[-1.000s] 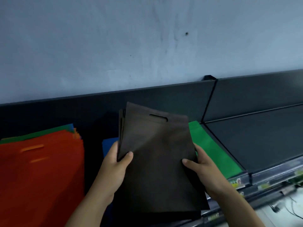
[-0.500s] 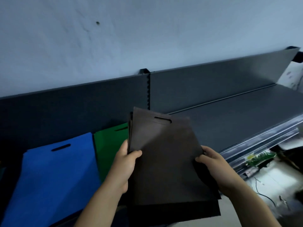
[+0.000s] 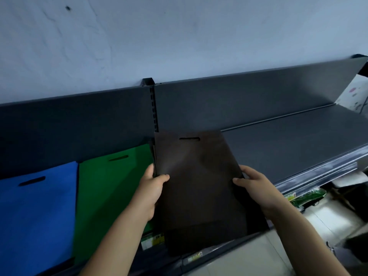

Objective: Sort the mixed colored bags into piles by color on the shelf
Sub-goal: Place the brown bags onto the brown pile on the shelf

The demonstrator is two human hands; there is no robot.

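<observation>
Brown bags (image 3: 199,182) gripped by both hands; long axis, handle slot toward wall.

Can't really count the dark brown bags (image 3: 199,176), only a few layered edges peek out at the left and bottom. Both hands' fingers are tucked behind the stack, thumbs on top. The blue bag (image 3: 35,212) runs off the left edge, and the green bag (image 3: 111,196) has its right side covered by the left arm. Labels on the shelf (image 3: 288,144) front are too blurry to read.
</observation>
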